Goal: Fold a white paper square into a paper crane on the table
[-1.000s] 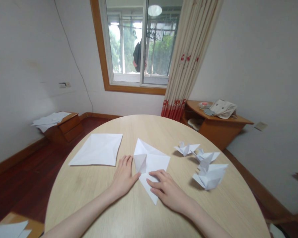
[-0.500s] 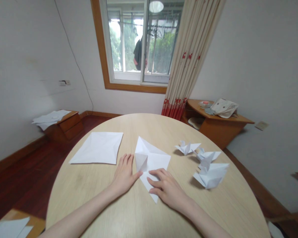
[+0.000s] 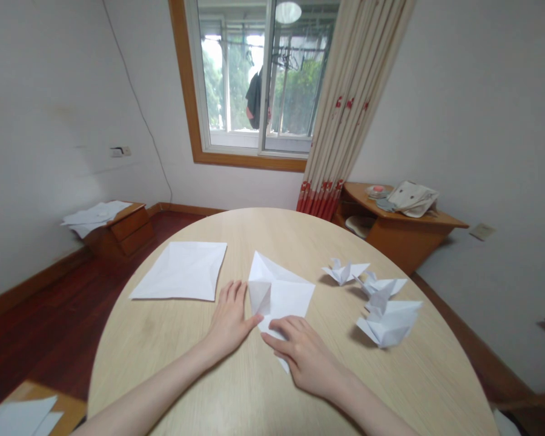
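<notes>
Right hand (image 3: 302,349) fingers have slid left over the folded paper (image 3: 291,297), half-curled, grip unclear; left hand (image 3: 227,313) lies flat, thumb at paper's edge, mid-desk (image 3: 163,363). If that thumb slips, we risk a skewed crease

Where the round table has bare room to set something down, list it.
Bare tabletop runs from the folded sheet to the far edge, between that sheet and the paper figures, and between the forearms. Crowded: at right, where the figures cluster; mid-table, where the left hand and right hand touch the sheet.
</notes>
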`<state>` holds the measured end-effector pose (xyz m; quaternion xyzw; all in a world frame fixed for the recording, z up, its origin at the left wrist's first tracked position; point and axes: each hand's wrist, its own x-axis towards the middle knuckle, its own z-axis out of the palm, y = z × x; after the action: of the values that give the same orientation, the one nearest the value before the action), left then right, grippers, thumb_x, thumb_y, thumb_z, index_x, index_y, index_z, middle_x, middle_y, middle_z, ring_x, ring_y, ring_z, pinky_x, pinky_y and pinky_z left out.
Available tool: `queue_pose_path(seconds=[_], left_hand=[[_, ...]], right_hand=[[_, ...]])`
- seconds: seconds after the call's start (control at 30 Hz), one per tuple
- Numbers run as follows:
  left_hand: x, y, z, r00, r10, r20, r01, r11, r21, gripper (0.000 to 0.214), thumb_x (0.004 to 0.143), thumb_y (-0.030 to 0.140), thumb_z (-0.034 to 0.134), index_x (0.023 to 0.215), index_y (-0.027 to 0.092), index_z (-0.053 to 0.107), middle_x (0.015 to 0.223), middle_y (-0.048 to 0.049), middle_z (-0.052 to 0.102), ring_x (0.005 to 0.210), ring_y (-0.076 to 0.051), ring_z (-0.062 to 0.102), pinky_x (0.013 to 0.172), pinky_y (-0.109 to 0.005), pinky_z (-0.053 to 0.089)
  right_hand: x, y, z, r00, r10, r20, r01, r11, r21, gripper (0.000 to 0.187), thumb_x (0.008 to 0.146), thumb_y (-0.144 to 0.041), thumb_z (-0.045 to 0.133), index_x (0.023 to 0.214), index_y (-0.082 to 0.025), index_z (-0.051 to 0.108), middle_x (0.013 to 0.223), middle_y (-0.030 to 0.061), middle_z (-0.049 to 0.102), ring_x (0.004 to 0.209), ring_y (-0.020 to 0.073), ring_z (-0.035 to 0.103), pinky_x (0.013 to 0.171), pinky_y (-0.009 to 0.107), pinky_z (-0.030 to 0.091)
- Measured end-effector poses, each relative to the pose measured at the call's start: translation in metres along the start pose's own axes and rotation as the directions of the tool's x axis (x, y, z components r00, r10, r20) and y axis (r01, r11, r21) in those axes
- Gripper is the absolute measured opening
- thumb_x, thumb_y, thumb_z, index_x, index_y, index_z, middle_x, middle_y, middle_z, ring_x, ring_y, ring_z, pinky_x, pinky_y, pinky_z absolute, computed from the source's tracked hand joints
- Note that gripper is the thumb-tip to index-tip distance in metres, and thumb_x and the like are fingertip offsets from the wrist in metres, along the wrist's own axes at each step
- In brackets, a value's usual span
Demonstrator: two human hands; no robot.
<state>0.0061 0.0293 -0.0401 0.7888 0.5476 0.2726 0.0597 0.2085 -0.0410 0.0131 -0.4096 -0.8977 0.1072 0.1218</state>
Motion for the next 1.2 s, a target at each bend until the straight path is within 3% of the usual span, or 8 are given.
queue_pose_path(seconds=[0.13,0.37,0.63,0.97,1.1,1.2], left_hand=[[0.001,0.002,-0.002,1.000,-0.006,0.000,0.006,1.000,-0.004,0.069,0.077,0.044,0.065,0.133,0.010,0.042,0.140,-0.0205,0.045,0.135,-0.037,0.032,0.110,-0.053,0.028],[0.003,0.007,-0.007,0.999,-0.027,0.043,0.026,0.999,0.030,0.074,0.075,0.042,0.068,0.134,0.007,0.041,0.142,-0.0213,0.042,0.136,-0.038,0.030,0.112,-0.052,0.025],[0.002,0.006,-0.004,1.000,-0.014,0.018,0.013,1.000,0.022,0.069,0.077,0.042,0.066,0.135,0.012,0.041,0.143,-0.0191,0.043,0.136,-0.038,0.031,0.110,-0.053,0.027],[0.003,0.006,-0.006,0.999,-0.026,0.031,0.026,1.000,-0.002,0.070,0.077,0.043,0.065,0.136,0.014,0.039,0.143,-0.0192,0.042,0.137,-0.037,0.030,0.110,-0.055,0.025],[0.002,0.006,-0.004,1.000,-0.019,0.005,0.018,1.000,0.008,0.070,0.077,0.042,0.065,0.136,0.013,0.040,0.143,-0.0193,0.042,0.137,-0.037,0.030,0.110,-0.056,0.024],[0.000,0.006,-0.004,1.000,0.007,-0.023,-0.007,1.000,0.026,0.071,0.078,0.042,0.065,0.136,0.012,0.038,0.143,-0.0202,0.042,0.137,-0.038,0.030,0.111,-0.056,0.022]], right_hand=[[0.001,-0.002,0.000,0.999,-0.014,0.029,0.014,1.000,-0.006,0.053,0.084,-0.005,0.046,0.134,-0.023,0.052,0.125,0.0114,0.056,0.110,0.0256,0.046,0.097,0.044,0.039],[-0.001,-0.004,-0.020,0.990,0.035,0.139,-0.054,0.989,0.135,0.037,0.091,-0.017,0.051,0.126,-0.027,0.060,0.129,0.0081,0.055,0.118,0.0251,0.045,0.100,0.043,0.038],[-0.010,-0.007,-0.026,0.965,0.052,0.256,-0.071,0.995,0.066,0.034,0.089,-0.027,0.060,0.124,-0.026,0.063,0.147,0.0070,0.044,0.127,0.0311,0.041,0.103,0.049,0.034],[-0.017,-0.008,-0.035,0.937,0.052,0.346,-0.087,0.992,0.088,0.033,0.085,-0.023,0.064,0.118,-0.021,0.068,0.148,0.0119,0.040,0.137,0.0325,0.034,0.110,0.048,0.030],[-0.017,-0.010,-0.034,0.939,0.060,0.338,-0.093,0.992,0.081,0.029,0.086,-0.022,0.061,0.113,-0.020,0.070,0.147,0.0105,0.042,0.137,0.0316,0.035,0.110,0.047,0.032],[-0.015,-0.009,-0.031,0.968,0.053,0.244,-0.079,0.992,0.095,0.025,0.090,-0.021,0.053,0.102,-0.020,0.075,0.139,0.0082,0.053,0.131,0.0290,0.044,0.107,0.043,0.036]])
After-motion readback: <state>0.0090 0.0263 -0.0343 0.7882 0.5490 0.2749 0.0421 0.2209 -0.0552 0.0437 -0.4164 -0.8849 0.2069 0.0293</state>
